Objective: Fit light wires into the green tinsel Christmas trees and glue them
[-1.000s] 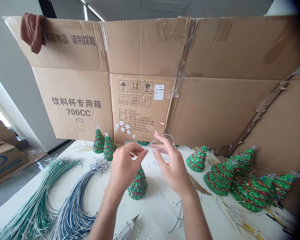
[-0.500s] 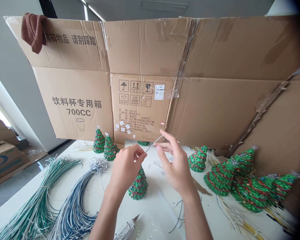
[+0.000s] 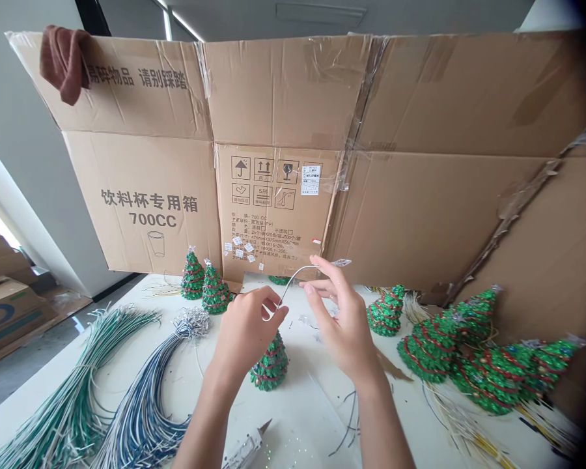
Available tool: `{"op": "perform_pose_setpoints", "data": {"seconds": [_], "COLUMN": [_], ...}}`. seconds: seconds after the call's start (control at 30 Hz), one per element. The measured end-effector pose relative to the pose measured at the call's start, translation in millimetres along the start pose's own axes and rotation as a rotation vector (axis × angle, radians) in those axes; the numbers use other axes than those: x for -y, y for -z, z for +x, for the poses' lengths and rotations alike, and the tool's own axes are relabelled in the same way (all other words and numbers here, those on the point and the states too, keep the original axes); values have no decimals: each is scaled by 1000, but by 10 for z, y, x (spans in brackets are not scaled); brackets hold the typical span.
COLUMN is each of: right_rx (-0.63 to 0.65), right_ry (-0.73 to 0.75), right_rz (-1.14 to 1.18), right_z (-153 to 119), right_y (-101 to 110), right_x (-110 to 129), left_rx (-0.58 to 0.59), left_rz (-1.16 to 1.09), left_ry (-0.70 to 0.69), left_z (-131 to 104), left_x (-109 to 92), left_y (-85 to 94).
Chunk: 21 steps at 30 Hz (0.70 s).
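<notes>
A thin pale wire [image 3: 293, 275] arcs upward between my two hands over the table. My left hand [image 3: 249, 319] pinches its lower end between thumb and fingers. The wire's other end passes behind the raised index finger of my right hand [image 3: 339, 309], apparently caught between index and middle fingers, with the thumb apart. Past that fingertip pokes a small clear tip [image 3: 342, 262], perhaps a star seen edge-on. Just below my left hand stands a small green glittery Christmas tree [image 3: 269, 368] with red garland, its top hidden by the hand.
Bundles of green-white wires [image 3: 85, 384] and blue-white wires [image 3: 149, 397] lie at left. A glue gun [image 3: 247, 449] is at the front. More trees stand back left [image 3: 216, 290] and right [image 3: 432, 348]. A tall cardboard screen [image 3: 278, 98] closes off the back.
The wire, nearly straight before, now bows upward in a curve. A clear tip now shows beyond my right index finger. Both hands have stayed almost in place.
</notes>
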State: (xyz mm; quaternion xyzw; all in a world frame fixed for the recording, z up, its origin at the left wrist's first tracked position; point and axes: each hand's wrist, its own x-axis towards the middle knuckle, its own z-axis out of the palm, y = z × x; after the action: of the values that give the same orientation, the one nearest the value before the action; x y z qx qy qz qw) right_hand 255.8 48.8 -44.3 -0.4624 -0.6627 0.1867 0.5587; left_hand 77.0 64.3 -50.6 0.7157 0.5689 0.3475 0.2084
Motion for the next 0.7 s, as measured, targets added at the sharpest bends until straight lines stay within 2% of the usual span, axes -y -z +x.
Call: {"op": "perform_pose_setpoints", "data": {"seconds": [0.17,0.27,0.43,0.7], "right_rx": [69,77,64,41], "right_ry": [-8,5,48,135], "right_rz": [6,4,-2,-22], "right_z": [-6,-5,-14,-23], "right_y": [-25,-30,-39,-50], "right_x": [33,37,54,85], "left_rx": [-158,-211,-165,-92], "left_rz": [-190,-245,-243,-200], "left_ry": [-76,-100,-127,-87], "left_z": [19,26,37,36], "left_x": [-30,-29,10,4], "left_y": [-13,-15,-18,-41]}}
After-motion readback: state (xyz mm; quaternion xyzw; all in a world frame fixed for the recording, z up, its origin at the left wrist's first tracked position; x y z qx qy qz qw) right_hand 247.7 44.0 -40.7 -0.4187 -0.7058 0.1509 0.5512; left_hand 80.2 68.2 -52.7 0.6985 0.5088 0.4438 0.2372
